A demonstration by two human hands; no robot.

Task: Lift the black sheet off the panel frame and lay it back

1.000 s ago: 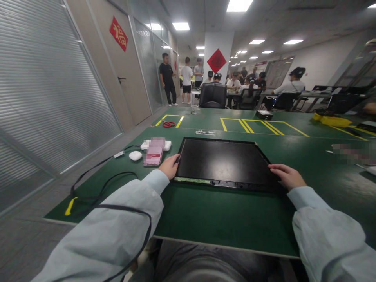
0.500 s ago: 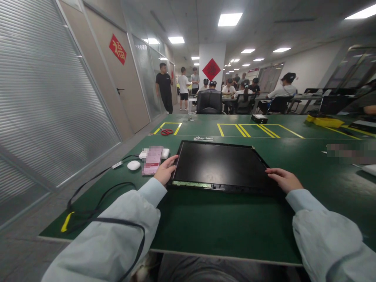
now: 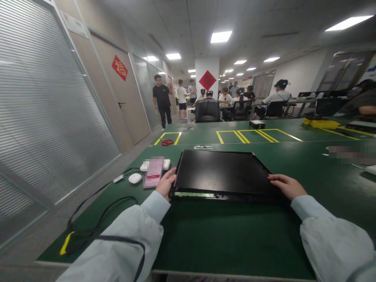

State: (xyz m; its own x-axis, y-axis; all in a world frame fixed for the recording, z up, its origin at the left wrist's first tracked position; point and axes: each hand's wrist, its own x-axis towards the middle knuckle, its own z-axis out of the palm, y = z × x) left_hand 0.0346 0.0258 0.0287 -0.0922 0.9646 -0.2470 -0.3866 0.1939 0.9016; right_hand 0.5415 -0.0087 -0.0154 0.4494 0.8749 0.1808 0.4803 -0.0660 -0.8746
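Note:
A flat black display panel (image 3: 223,172) lies on the green table (image 3: 229,235) in front of me, a thin strip of circuit board showing along its near edge. My left hand (image 3: 166,183) grips the panel's near left corner, fingers curled on its edge. My right hand (image 3: 287,185) rests on the near right corner with its fingers closed over the rim. Both sleeves are pale blue.
Left of the panel lie a pink phone (image 3: 153,172), a white earbud case (image 3: 134,178) and a black cable (image 3: 96,211) with a yellow tip. Red scissors (image 3: 167,142) and a small black box (image 3: 256,124) sit farther back. Several people stand and sit beyond the table.
The camera has tilted up, so the panel sits lower in view. Both hands stay on the panel's near corners; the panel's near edge looks slightly raised.

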